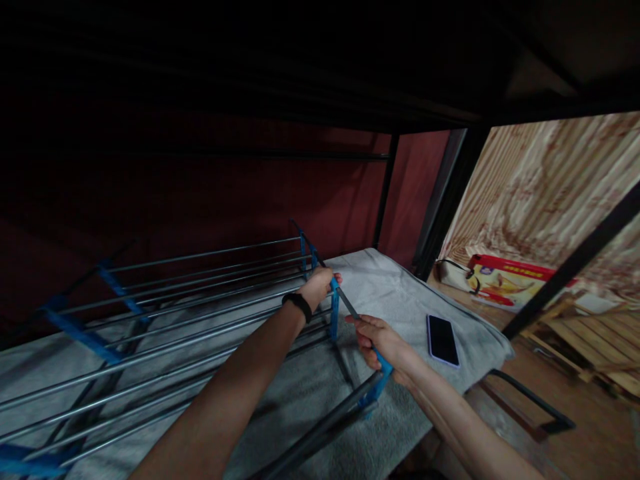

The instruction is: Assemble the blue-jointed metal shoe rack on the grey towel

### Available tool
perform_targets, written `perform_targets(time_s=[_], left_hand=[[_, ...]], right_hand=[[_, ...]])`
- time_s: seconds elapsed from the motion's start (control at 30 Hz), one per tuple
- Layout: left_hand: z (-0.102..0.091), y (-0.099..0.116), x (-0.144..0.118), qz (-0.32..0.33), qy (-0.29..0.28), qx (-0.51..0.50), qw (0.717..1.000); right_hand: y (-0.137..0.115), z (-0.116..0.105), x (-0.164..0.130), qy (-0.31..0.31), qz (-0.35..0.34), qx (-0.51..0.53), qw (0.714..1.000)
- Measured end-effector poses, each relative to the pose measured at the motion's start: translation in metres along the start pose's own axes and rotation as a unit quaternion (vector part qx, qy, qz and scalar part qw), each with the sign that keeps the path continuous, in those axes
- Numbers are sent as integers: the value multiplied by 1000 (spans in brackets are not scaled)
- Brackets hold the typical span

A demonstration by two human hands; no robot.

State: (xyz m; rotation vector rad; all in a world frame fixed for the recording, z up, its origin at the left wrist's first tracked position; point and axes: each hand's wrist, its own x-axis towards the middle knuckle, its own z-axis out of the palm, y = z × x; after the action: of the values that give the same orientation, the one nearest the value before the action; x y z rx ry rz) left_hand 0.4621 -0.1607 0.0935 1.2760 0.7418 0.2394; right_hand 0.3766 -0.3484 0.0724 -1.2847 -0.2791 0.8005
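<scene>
A rack [210,333] of thin metal tubes with blue plastic side brackets lies across a grey cloth. At its right end, my left hand [319,285], with a black band at the wrist, is closed around a blue bracket [335,313] where a dark grey tube [349,303] meets it. My right hand [381,341] grips the lower part of that tube, close to another blue bracket [384,367] that its fingers partly cover. Both joints are partly hidden by my fingers.
A phone [443,341] lies on the grey cloth [365,267] to the right. Black metal frame posts [387,193] and a dark deck overhead hem in the space. Beyond are a red and yellow box [510,280], a slatted wooden stand [595,340] and a patterned curtain [560,180].
</scene>
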Motion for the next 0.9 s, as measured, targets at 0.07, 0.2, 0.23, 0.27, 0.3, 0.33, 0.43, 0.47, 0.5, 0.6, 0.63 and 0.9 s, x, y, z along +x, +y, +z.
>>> perform_targets(time_s=[0.07, 0.2, 0.23, 0.27, 0.3, 0.33, 0.43, 0.47, 0.5, 0.6, 0.63, 0.9], left_hand=[[1, 0, 2, -5, 1, 1, 1000], [3, 0, 5, -17, 5, 0, 1000], [3, -1, 6, -19, 6, -1, 1000], [3, -1, 6, -21, 6, -3, 1000], [3, -1, 6, -22, 6, -4, 1000], [4, -1, 7, -23, 6, -5, 1000], [4, -2, 8, -25, 3, -7, 1000], [4, -2, 9, -25, 2, -7, 1000], [4, -3, 9, -25, 2, -7, 1000], [4, -3, 11, -27, -1, -10, 1000], [4, -3, 11, -27, -2, -11, 1000], [3, -4, 9, -21, -11, -17, 1000]], right_hand=[[1, 1, 0, 0, -3, -3, 1000], [0, 3, -1, 10, -10, -14, 1000], [0, 4, -1, 12, -12, -17, 1000], [-1, 4, -1, 14, -13, -19, 1000], [-1, 5, -1, 15, -13, -21, 1000], [-1, 5, -1, 16, -14, -23, 1000], [-1, 7, -2, 12, -18, -36, 999], [-1, 7, -2, 8, -20, -41, 999], [-1, 7, -2, 7, -22, -43, 999], [-1, 6, -3, 28, -22, -31, 999], [-1, 6, -3, 34, -20, -25, 999], [1, 6, -1, 9, -8, -17, 1000]])
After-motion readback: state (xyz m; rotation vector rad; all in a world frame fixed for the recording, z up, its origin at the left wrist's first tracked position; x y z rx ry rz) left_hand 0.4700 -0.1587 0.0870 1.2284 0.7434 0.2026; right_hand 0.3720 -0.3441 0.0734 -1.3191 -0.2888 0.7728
